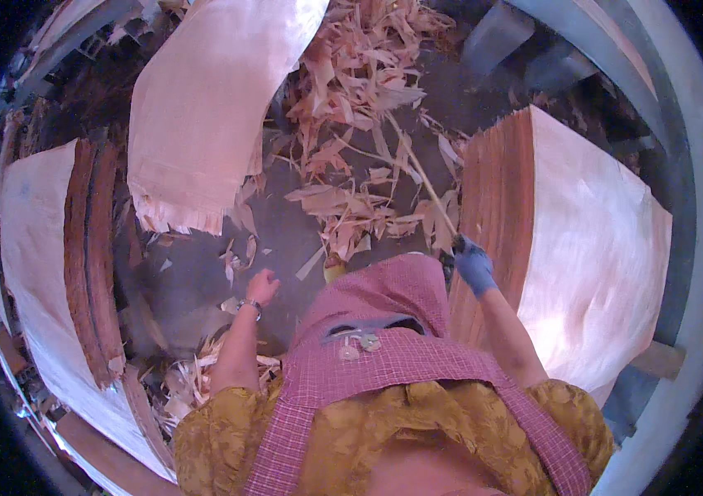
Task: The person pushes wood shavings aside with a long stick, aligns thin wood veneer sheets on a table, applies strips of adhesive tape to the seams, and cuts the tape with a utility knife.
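My right hand point(474, 266), in a blue glove, is closed round the near end of a long thin stick point(421, 178). The stick slants away to the far left, and its far end lies among the pale wood veneer scraps point(359, 91). My bare left hand point(263, 287) hangs over the floor with its fingers curled in and nothing seen in them. A wristwatch point(250, 308) is on that wrist. Close to my right forearm stands a thick stack of veneer sheets point(591, 240).
Another veneer stack point(37, 240) stands at the left. A third pile point(211, 107), with ragged near edges, is at the far left of centre. More scraps point(190, 384) lie by my left arm. A pale beam point(698, 207) curves along the right side. Dark floor point(285, 240) shows between the piles.
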The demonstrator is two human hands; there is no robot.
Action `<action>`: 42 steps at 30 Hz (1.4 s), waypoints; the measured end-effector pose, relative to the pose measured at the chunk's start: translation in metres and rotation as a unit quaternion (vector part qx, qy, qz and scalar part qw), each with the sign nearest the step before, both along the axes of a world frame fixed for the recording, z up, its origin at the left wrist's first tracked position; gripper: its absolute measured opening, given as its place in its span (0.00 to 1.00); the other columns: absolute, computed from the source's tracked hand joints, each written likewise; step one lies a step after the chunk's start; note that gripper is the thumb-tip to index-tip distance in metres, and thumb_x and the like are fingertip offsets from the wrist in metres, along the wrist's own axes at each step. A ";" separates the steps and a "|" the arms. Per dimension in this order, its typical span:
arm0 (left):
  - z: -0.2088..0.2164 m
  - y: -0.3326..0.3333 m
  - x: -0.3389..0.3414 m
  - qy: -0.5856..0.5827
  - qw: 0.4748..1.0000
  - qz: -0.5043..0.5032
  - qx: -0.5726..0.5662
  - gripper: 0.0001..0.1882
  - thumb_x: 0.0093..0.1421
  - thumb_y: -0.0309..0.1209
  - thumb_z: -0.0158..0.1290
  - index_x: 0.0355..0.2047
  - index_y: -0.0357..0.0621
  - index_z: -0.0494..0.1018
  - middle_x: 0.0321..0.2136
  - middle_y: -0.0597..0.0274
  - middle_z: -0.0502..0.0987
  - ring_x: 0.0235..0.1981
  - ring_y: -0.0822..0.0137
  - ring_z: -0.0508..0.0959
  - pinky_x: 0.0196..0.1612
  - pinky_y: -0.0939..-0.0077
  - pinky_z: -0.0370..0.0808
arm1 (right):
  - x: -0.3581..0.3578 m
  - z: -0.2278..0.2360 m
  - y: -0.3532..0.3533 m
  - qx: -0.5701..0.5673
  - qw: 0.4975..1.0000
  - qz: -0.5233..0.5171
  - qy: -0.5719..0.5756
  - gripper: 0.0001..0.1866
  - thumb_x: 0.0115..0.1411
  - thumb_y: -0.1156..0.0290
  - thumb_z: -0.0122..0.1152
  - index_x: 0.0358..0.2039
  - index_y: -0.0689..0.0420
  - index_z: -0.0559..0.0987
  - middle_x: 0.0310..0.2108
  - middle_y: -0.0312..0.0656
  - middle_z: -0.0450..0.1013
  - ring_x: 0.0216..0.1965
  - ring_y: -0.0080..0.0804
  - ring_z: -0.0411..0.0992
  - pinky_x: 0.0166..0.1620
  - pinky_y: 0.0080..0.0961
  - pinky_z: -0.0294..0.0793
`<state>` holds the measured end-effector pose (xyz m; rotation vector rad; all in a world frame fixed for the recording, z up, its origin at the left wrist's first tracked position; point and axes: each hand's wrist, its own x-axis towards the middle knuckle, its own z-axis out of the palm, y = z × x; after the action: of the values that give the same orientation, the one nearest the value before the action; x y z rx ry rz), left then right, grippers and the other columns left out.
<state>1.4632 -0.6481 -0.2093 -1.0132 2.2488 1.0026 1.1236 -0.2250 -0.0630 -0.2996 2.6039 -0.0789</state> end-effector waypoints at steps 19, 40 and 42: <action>0.005 0.136 0.049 -0.054 0.993 -0.081 0.061 0.25 0.54 0.43 0.56 0.48 0.43 0.73 0.40 0.52 0.79 0.44 0.57 0.78 0.50 0.64 0.73 | 0.435 0.023 0.272 -0.016 0.965 -0.249 -0.077 0.22 0.61 0.67 0.55 0.57 0.50 0.72 0.36 0.54 0.77 0.35 0.48 0.77 0.35 0.38 0.75; 0.032 0.210 0.002 -0.011 0.973 -0.216 0.077 0.22 0.56 0.41 0.55 0.48 0.42 0.72 0.39 0.51 0.79 0.42 0.54 0.79 0.46 0.63 0.74 | 0.449 -0.019 0.292 -0.327 0.923 -0.175 -0.101 0.28 0.57 0.66 0.58 0.60 0.42 0.70 0.33 0.51 0.77 0.32 0.50 0.76 0.33 0.41 0.75; 0.024 0.194 0.020 0.000 0.986 -0.146 0.084 0.23 0.56 0.42 0.55 0.48 0.42 0.72 0.39 0.51 0.79 0.42 0.54 0.79 0.47 0.63 0.74 | 0.441 0.029 0.310 -0.275 0.937 -0.166 -0.139 0.27 0.56 0.68 0.59 0.58 0.42 0.72 0.36 0.51 0.77 0.36 0.48 0.77 0.37 0.40 0.76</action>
<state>1.4828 -0.4540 -0.1851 -0.5910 2.1885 1.0377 1.5642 0.0851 -0.0340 -0.0274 2.2752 -0.9105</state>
